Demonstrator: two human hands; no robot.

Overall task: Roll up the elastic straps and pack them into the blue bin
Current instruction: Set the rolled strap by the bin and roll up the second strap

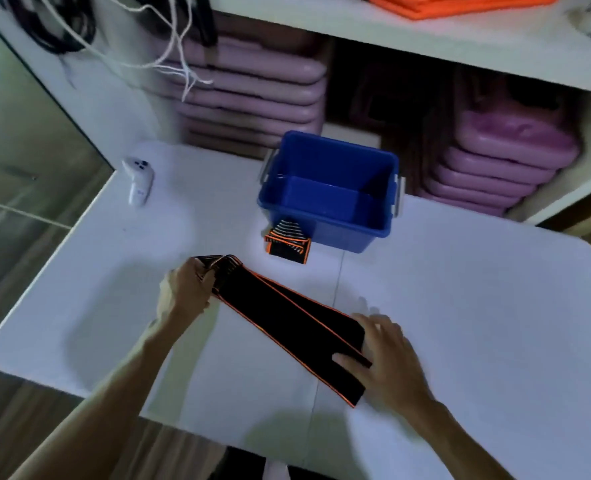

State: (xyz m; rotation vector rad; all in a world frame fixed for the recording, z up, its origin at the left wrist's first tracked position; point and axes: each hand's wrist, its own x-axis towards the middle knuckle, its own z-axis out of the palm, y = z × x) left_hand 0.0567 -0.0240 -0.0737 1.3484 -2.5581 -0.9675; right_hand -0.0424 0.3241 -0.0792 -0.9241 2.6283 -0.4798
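1. I see the left hand (186, 292) gripping the far end of the black elastic strap (287, 317) on the white surface (460, 306).
2. The right hand (387, 362) lies open, pressing the strap's near end.
3. The blue bin (328, 188) stands behind, a folded strap (288, 241) touching its front.

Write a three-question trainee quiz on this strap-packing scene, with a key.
1. True or false: the blue bin already holds a rolled strap.
2. Which hand grips the far end of the black strap: A) left hand B) right hand?
3. What lies against the bin's near wall?

Key:
1. False; its visible floor is bare.
2. A; the right hand presses flat on the near end.
3. A small striped strap bundle, on the white table.
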